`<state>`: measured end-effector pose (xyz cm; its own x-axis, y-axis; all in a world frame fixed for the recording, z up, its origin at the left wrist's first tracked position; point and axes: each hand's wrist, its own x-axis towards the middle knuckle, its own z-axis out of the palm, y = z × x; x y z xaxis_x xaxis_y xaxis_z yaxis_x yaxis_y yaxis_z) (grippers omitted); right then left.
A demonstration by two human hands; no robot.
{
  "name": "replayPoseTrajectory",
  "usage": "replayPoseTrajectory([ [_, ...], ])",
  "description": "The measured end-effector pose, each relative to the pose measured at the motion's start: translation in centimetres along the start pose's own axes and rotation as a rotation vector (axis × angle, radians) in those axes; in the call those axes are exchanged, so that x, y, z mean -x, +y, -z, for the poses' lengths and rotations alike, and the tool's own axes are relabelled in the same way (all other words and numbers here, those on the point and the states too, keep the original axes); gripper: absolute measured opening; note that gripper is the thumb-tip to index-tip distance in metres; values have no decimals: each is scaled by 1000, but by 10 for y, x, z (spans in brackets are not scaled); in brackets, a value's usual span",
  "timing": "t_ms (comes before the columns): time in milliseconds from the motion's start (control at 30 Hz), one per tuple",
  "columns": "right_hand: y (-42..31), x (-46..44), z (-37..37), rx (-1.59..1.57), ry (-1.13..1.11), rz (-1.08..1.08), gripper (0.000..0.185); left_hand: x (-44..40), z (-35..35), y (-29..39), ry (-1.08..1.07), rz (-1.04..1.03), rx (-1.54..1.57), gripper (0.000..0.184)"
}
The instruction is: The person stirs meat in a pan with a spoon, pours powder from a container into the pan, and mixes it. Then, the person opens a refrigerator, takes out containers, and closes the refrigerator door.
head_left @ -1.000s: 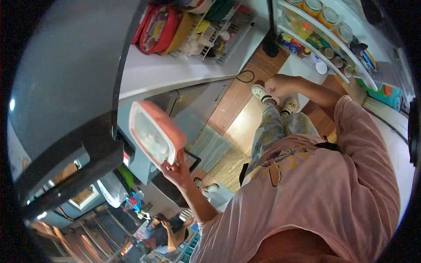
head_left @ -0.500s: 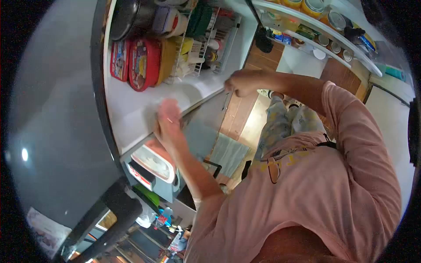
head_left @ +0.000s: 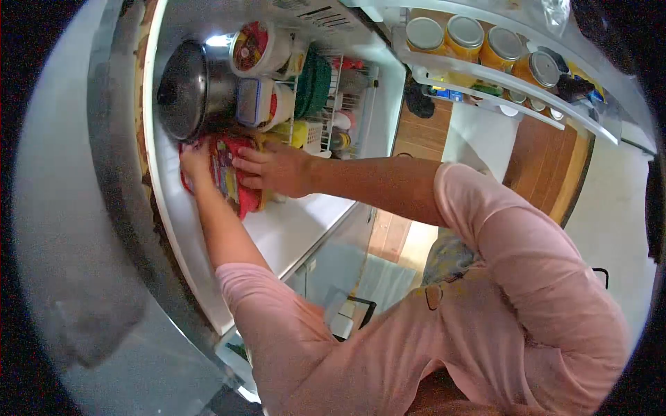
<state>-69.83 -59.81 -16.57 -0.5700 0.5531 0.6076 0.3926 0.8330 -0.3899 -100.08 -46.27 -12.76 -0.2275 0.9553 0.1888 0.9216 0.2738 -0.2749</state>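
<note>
Two red plastic tubs with printed lids stand side by side on the white refrigerator shelf (head_left: 295,232). My left hand (head_left: 196,163) reaches in on the far left, its fingers closed at the edge of the left red tub (head_left: 185,182); the fingertips are partly hidden. Across the other red tub (head_left: 227,177) lies my right hand (head_left: 281,170), fingers spread and touching its front. Behind my right hand a yellow-brown container is mostly covered.
A dark lidded pot (head_left: 187,90) stands close beside the tubs. Round white tubs (head_left: 267,48), a green basket (head_left: 316,80) and a white wire rack (head_left: 338,90) fill the shelf's other side. Jars (head_left: 465,35) line the open door's shelf (head_left: 513,83).
Both hands have moved into the refrigerator, onto the red tubs. Before, my left hand was blurred over the shelf's front with something pinkish, and my right hand was closed at the shelf's edge.
</note>
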Motion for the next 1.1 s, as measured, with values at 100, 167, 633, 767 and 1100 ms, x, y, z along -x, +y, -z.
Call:
replayPoseTrajectory([
  [100,-1,-13,-20,53,-51,14,53,10,12,3,46,-129,172,46],
  [167,-5,-19,-25,76,-40,14,50,26,27,18,65,-193,148,45],
  [633,-31,-40,-16,187,-326,-109,38,54,66,42,348,-31,42,39],
  [767,-31,-45,-28,183,-327,-105,38,49,42,40,364,25,-71,41],
  [1100,-35,-50,-31,156,-366,-167,40,29,-22,19,-49,78,211,43],
])
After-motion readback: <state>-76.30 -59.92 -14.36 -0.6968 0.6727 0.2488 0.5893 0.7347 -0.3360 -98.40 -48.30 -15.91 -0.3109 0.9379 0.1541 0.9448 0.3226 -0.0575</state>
